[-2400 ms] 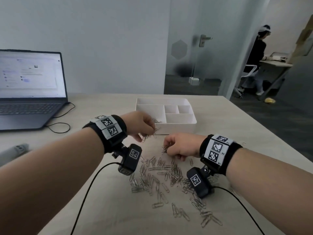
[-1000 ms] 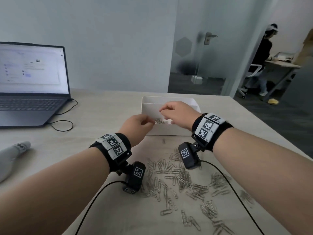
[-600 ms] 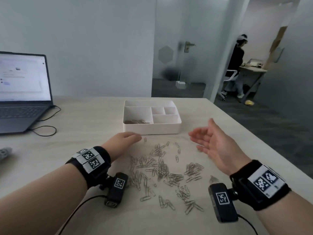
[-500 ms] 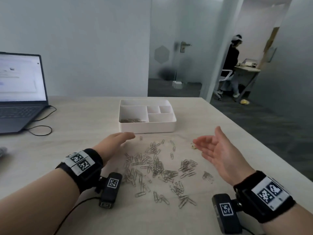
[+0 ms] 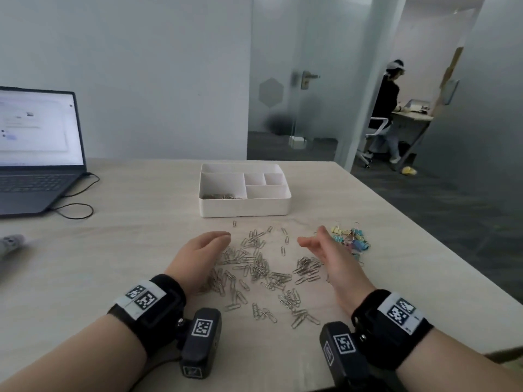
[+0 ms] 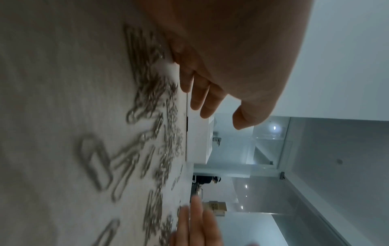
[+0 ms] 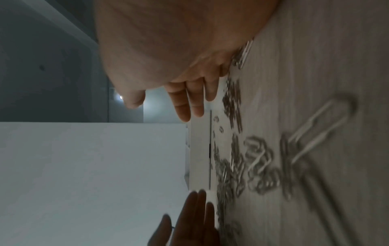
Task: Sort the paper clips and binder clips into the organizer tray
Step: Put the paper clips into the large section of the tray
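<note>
Silver paper clips [image 5: 257, 267] lie scattered on the pale wooden table in front of me. My left hand [image 5: 198, 253] stands on its edge at the left of the pile, fingers straight. At the pile's right my right hand [image 5: 325, 250] stands the same way, palm facing inward, and holds nothing. Both wrist views show straight fingers [image 6: 202, 99] [image 7: 189, 103] beside blurred clips [image 6: 151, 133] [image 7: 242, 158]. A white organizer tray [image 5: 244, 206] sits beyond, with some paper clips [image 5: 223, 196] in its large left compartment. Coloured binder clips [image 5: 349, 239] lie just right of my right hand.
An open laptop [image 5: 36, 154] with a black cable [image 5: 76, 205] stands at the far left. A grey object [image 5: 11, 244] lies at the left edge. The table's right edge [image 5: 424, 236] drops to a dark floor. A person [image 5: 387, 108] sits at a desk beyond the glass door.
Both hands dropped paper clips into the tray's left compartment, then drew back toward me and opened. They now close in on either side of the pile. The binder clips have come into view.
</note>
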`<move>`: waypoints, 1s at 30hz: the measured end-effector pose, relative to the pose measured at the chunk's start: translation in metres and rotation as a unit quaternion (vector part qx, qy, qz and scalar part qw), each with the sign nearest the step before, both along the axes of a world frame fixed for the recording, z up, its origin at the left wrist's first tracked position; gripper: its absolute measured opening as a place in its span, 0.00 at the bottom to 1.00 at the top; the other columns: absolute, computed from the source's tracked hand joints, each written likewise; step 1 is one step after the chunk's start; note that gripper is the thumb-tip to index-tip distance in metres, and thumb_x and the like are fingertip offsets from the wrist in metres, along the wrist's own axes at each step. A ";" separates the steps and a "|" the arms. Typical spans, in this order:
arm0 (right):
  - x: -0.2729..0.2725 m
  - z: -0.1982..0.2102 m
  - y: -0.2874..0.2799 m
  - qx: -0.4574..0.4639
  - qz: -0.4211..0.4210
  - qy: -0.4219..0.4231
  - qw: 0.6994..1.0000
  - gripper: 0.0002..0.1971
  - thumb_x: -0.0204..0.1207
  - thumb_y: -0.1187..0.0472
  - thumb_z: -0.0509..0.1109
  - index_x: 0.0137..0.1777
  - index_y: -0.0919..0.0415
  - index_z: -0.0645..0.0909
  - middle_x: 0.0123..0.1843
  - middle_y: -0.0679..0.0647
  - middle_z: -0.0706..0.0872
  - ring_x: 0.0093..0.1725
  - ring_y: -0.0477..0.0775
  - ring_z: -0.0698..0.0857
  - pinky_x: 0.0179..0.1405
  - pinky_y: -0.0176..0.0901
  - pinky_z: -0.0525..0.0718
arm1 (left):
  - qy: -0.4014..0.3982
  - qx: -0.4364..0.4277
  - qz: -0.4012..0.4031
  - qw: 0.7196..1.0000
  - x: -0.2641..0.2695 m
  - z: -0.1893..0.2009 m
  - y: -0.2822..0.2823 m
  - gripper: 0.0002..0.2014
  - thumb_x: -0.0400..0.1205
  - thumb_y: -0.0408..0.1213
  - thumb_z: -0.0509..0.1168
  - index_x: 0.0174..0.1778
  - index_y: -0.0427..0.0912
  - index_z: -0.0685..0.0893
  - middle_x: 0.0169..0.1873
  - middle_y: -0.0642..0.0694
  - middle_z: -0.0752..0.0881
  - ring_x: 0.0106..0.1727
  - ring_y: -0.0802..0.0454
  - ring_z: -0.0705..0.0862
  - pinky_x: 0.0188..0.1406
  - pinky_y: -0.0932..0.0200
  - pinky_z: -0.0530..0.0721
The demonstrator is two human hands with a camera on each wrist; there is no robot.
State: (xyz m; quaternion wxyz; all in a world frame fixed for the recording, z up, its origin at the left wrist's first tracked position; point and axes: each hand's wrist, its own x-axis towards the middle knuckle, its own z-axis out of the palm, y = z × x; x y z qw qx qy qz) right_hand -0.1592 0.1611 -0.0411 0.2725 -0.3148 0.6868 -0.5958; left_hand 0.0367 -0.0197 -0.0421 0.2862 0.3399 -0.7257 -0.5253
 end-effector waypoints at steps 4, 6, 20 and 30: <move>0.022 0.000 -0.028 -0.001 0.033 0.016 0.999 0.31 0.84 0.30 0.50 0.57 0.47 0.90 0.65 0.39 0.89 0.70 0.38 0.81 0.76 0.48 0.69 | -0.018 -0.026 -0.027 0.999 -0.020 0.003 0.022 0.13 0.84 0.49 0.65 0.63 0.55 0.87 0.55 0.62 0.87 0.59 0.63 0.83 0.60 0.62 0.73; 0.033 -0.002 -0.042 -0.012 0.047 -0.002 0.999 0.31 0.85 0.32 0.51 0.56 0.51 0.91 0.63 0.42 0.91 0.70 0.39 0.83 0.77 0.51 0.72 | -0.015 -0.033 -0.042 0.998 -0.028 0.003 0.033 0.14 0.83 0.50 0.65 0.62 0.56 0.88 0.55 0.62 0.88 0.59 0.64 0.83 0.58 0.63 0.75; -0.037 -0.008 -0.067 -0.020 -0.012 0.073 0.997 0.29 0.85 0.32 0.49 0.58 0.49 0.87 0.63 0.42 0.89 0.68 0.41 0.83 0.79 0.57 0.74 | -0.098 -0.073 -0.005 0.992 -0.035 0.005 -0.028 0.14 0.82 0.60 0.56 0.49 0.66 0.87 0.60 0.60 0.88 0.66 0.52 0.82 0.77 0.43 0.70; -0.037 0.002 -0.105 0.187 0.164 0.257 0.934 0.46 0.72 0.21 0.35 0.84 0.42 0.67 0.85 0.42 0.70 0.85 0.48 0.64 0.87 0.61 0.53 | -0.360 -0.248 -0.140 0.888 -0.077 0.008 -0.038 0.25 0.87 0.57 0.49 0.76 0.51 0.72 0.80 0.49 0.67 0.85 0.52 0.56 0.80 0.38 0.48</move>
